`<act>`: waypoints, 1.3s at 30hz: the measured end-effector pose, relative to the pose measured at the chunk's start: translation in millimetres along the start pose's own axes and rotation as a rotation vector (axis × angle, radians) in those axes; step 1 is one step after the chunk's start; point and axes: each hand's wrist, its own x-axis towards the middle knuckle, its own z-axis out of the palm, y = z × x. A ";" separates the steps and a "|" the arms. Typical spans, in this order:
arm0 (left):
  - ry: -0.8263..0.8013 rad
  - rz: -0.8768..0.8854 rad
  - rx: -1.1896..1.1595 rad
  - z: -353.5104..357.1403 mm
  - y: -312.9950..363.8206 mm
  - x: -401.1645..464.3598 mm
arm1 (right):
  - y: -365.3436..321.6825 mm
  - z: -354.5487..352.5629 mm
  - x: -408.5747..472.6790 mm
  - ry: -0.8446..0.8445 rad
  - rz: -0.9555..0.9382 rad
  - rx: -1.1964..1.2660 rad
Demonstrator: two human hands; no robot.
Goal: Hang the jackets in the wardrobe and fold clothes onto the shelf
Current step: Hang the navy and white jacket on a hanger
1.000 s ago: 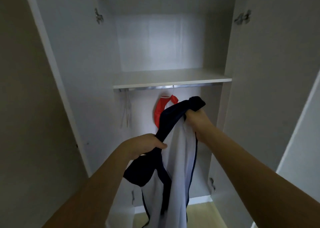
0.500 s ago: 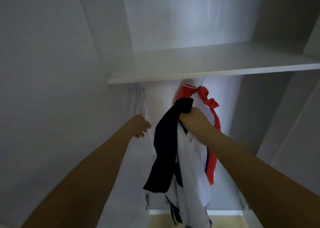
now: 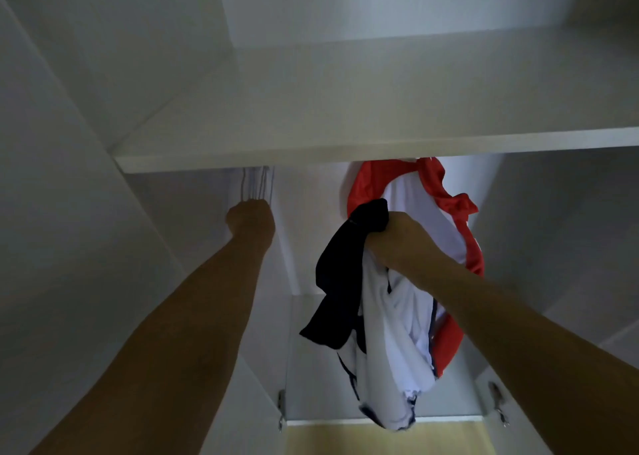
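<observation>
Two hands up inside the wardrobe [image 3: 69, 143], both below the shelf [image 3: 345, 150]. My left hand [image 3: 250, 217] is at the bunch of thin wire hangers [image 3: 255, 186] hanging near the left wall; fist looks curled round their lower ends, but fingers are on the far side of the hand, so can't tell for sure what they're gripping. My right hand [image 3: 397, 238] is clenched tight on the navy/white jacket [image 3: 387, 323], bunched at the top. Navy part sticks up over my thumb side and drapes left; white body w/ navy trim hangs straight down, bottom hem near the wardrobe floor edge. Jacket is in mid-air, not on a hanger or the rail. Right behind it, a red/white jacket [image 3: 446, 198] hangs under the shelf, partly hidden by my right hand and forearm; its hanger isn't visible. Shelf surface is white. Door hinges [image 3: 498, 402] show lower right and lower left. Light wood floor [image 3: 345, 437] at bottom.
</observation>
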 end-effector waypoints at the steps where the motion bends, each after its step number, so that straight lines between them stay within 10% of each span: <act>1: 0.003 -0.004 -0.007 0.4 1.1 2.9 | 1.5 0.3 6.4 0.007 -0.006 -0.015; 14: 0.395 -0.075 -0.805 -8.0 15.2 -85.9 | 21.7 -18.5 16.7 0.049 -0.103 0.026; 21: 0.284 -0.066 -0.701 -41.5 -0.6 -255.1 | 18.3 -37.2 -6.9 -0.054 -0.059 0.396; 39: 0.249 0.108 -0.515 -157.0 -50.1 -480.3 | 23.9 -33.7 -77.9 -0.127 -0.013 0.237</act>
